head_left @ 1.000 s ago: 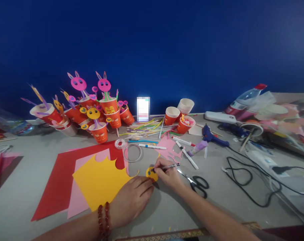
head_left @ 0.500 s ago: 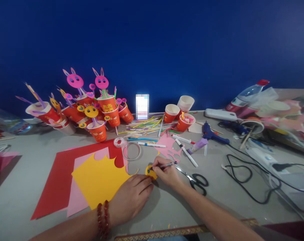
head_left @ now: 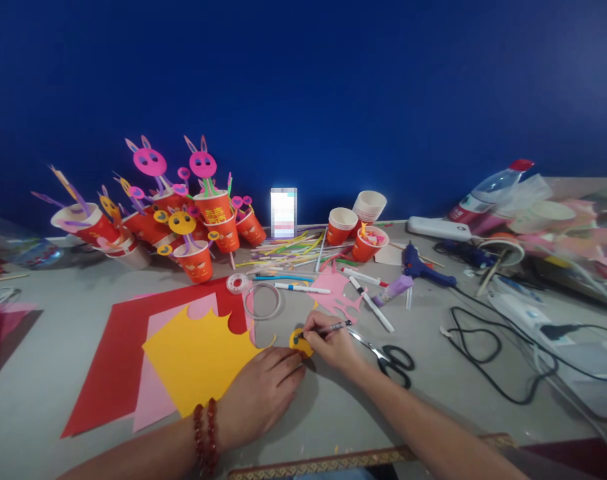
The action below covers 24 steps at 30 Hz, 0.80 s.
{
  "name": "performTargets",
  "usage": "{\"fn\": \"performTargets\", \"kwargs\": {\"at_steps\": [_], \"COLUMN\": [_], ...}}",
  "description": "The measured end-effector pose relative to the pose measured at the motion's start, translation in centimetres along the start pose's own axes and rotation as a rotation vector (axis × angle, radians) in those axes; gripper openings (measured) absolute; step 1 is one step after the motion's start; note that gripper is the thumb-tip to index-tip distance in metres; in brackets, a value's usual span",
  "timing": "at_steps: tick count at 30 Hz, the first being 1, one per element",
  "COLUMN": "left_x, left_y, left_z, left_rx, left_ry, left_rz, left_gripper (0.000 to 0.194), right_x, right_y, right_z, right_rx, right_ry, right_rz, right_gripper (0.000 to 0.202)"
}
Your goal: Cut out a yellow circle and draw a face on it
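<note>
My right hand [head_left: 331,343] is closed around a dark pen [head_left: 336,327], its tip on a small yellow paper circle [head_left: 299,348]. Dark blue-green marks show on the circle, partly hidden by the fingers. My left hand [head_left: 263,390] lies palm down on the table, fingers stretched out, their tips at the circle's lower left edge. Left of that hand lies a yellow sheet [head_left: 196,353] with scalloped cut-outs, over pink paper [head_left: 151,400] and red paper [head_left: 101,373]. Scissors [head_left: 386,359] with black handles rest beside my right hand.
Decorated red paper cups [head_left: 193,263] crowd the back left. Behind my hands are a tape ring [head_left: 262,301], markers [head_left: 302,289], pink scraps [head_left: 331,290] and coloured sticks [head_left: 288,250]. A blue glue gun [head_left: 423,270], a purple glue stick [head_left: 394,291] and black cables [head_left: 501,393] lie right.
Both hands stay almost in place, with the pen tip still on the yellow circle. Objects at the right sit slightly further left in the view.
</note>
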<state>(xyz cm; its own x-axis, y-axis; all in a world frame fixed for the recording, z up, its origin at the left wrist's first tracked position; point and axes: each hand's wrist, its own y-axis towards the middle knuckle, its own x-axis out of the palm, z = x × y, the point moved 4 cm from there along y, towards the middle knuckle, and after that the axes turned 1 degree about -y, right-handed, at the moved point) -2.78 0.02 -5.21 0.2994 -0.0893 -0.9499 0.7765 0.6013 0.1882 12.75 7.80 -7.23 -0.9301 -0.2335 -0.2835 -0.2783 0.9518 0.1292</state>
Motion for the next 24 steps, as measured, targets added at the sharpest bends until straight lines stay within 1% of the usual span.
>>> {"fn": "performTargets", "kwargs": {"at_steps": [11,20,24], "left_x": [-0.01,-0.06,-0.04], "left_y": [-0.10,0.01,-0.02], "left_z": [0.00,0.03,0.02], "left_rx": [-0.004,-0.004,-0.011], "left_ry": [-0.002,0.005,0.002], "left_rz": [0.012,-0.021,-0.002], "left_gripper": [0.035,0.034,0.034], "right_x": [0.02,-0.03,-0.05], "right_y": [0.03,0.06,0.06], "right_z": [-0.32,-0.27,-0.03], "right_rx": [0.002,0.002,0.010], "right_ry": [0.004,-0.026,-0.044], "right_rz": [-0.007,0.019,0.025], "right_gripper": [0.014,0.013,0.013]}}
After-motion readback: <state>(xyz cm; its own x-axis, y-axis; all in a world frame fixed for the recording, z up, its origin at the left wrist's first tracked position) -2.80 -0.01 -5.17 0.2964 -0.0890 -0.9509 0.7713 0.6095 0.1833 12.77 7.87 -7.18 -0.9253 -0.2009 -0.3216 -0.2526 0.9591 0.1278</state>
